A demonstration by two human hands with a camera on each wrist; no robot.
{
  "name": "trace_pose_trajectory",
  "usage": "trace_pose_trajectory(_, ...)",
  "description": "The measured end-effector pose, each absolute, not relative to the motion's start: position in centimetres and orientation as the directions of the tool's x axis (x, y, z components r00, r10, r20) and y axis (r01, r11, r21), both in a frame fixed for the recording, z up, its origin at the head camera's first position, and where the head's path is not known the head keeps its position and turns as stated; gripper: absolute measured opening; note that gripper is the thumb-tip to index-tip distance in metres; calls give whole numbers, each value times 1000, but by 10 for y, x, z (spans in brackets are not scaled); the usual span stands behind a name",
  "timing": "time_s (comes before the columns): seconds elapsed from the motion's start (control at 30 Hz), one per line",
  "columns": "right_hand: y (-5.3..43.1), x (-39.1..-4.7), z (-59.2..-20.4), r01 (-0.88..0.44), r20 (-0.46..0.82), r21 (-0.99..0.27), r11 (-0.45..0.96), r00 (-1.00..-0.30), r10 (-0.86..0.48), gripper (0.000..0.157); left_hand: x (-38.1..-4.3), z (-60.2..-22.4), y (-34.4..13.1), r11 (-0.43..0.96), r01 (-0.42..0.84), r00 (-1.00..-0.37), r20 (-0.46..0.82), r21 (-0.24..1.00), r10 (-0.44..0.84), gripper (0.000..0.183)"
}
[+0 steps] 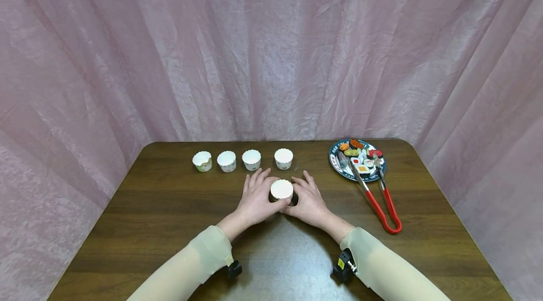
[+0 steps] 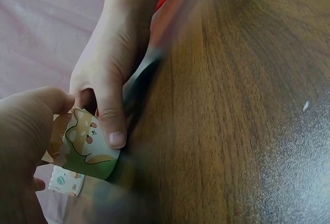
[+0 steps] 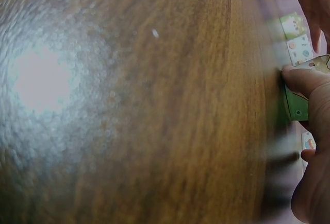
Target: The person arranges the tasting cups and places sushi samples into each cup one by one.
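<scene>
Fingers [image 1: 260, 179] of both hands hold one paper cup [image 1: 282, 190] between them, near the middle of the tabletop [image 1: 178, 225].
Observed, with that cup as clock centre and the curtain [image 1: 263, 56] at twelve: left hand [image 1: 256, 198] at about eight, right hand [image 1: 309, 203] at four. Cup upright; wall green, bearing a printed animal; contact of its base cannot be told. One matching-shaped cup [image 1: 283, 158] stands at twelve, three more cups [image 1: 226, 161] in line toward ten. Round plate [image 1: 333, 162] at two carries sushi-like pieces [image 1: 363, 169]; tongs [image 1: 375, 207] lean on it, red handle bend toward four.
</scene>
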State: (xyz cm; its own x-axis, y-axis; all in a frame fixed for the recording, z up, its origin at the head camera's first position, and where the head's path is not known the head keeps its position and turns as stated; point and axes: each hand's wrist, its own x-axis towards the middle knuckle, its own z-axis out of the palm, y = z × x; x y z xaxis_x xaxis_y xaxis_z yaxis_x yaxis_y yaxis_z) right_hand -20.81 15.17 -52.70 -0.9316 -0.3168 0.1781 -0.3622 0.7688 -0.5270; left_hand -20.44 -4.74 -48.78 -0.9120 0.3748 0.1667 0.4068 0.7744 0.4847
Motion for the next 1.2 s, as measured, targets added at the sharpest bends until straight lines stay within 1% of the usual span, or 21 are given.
trace_pose_trajectory(0.4, 152, -209, -523, -362, 183, -535, 764, -932, -313, 55, -208, -487, -50, 773, 419, -907, 180, 477, 381, 63)
trace_pose_trajectory(0.67, 152, -209, -523, -354, 169, -554, 754, -934, -314, 57, -209, -487, -49, 774, 421, -906, 189, 472, 378, 60)
trace_pose_trajectory(0.8, 152, -208, -522, -346, 164, -570, 745, -937, -309, 65, -210, -485, -48, 777, 421, -907, 199, 468, 372, 60)
trace_pose_trajectory(0.93, 152, -207, -523, -347, 166, -567, 747, -936, -309, 74, -211, -480, -49, 780, 420, -908, 199, 465, 370, 65)
trace_pose_trajectory(1.03, 152, -208, -525, -359, 179, -557, 748, -932, -315, 75, -211, -474, -50, 779, 415, -910, 200, 470, 364, 66)
trace_pose_trajectory(1.2, 151, -208, -526, -361, 182, -547, 755, -932, -314, 72, -213, -461, -55, 770, 414, -910, 224, 486, 348, 62)
